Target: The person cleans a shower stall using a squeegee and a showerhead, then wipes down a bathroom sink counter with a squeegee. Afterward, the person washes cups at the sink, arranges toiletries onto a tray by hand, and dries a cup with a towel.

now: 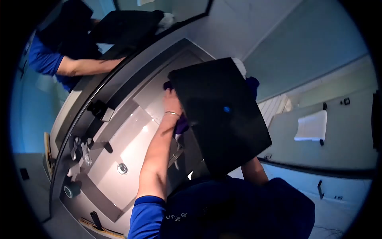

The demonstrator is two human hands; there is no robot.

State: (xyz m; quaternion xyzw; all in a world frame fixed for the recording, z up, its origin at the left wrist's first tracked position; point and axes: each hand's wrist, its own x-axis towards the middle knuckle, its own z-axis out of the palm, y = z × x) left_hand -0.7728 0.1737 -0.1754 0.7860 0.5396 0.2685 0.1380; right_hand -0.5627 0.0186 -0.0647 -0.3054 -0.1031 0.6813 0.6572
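Observation:
My left hand (172,102) is closed on a dark purple cloth (182,126) over the counter beside the sink; a bracelet is on that wrist. A large, flat-faced black rectangular object (219,115) with a small blue spot stands out in front of my body, right beside my left hand. It may be a box or a panel; I cannot tell. My right forearm (254,172) goes in under it, so the right hand and its fingers are hidden. Behind its far edge show a white bundle (238,66) and more purple cloth (252,85).
A white sink (119,145) with a round drain (122,169) lies to the left. Along the mirror stand a faucet (86,153), a small box (107,114) and a grey-green cup (71,190). A white towel (311,126) hangs on the right.

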